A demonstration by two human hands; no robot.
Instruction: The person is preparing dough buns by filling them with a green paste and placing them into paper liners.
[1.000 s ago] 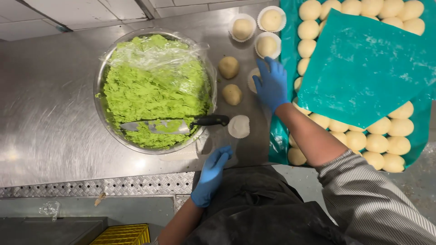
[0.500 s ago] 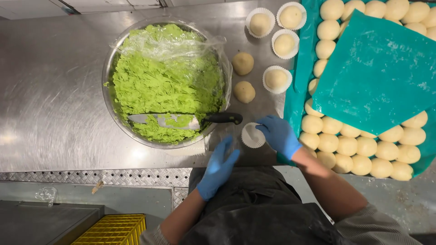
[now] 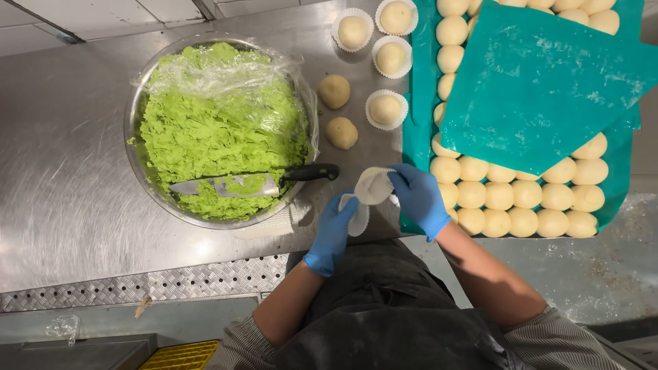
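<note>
Both hands wear blue gloves and meet near the counter's front edge. My right hand (image 3: pixel 417 197) pinches a white paper baking cup (image 3: pixel 373 186). My left hand (image 3: pixel 332 231) grips the small stack of white paper cups (image 3: pixel 358 218) just below it. The two sets of paper touch between the hands. Just left of them stands a metal bowl (image 3: pixel 135 127) of bright green paste (image 3: pixel 212 133), half under cling film. A black-handled knife (image 3: pixel 255 182) lies in the paste, handle toward my hands.
Two bare dough balls (image 3: pixel 334 91) sit on the steel counter beside the bowl. Several dough balls in paper cups (image 3: pixel 385 109) stand behind them. To the right, a teal-lined tray (image 3: pixel 417 130) holds rows of dough balls (image 3: pixel 507 199), partly under a teal sheet (image 3: pixel 541 89).
My right hand came back from the dough balls to the paper cups at the counter's front. My left hand rose from the edge to meet it, and a cup was lifted.
</note>
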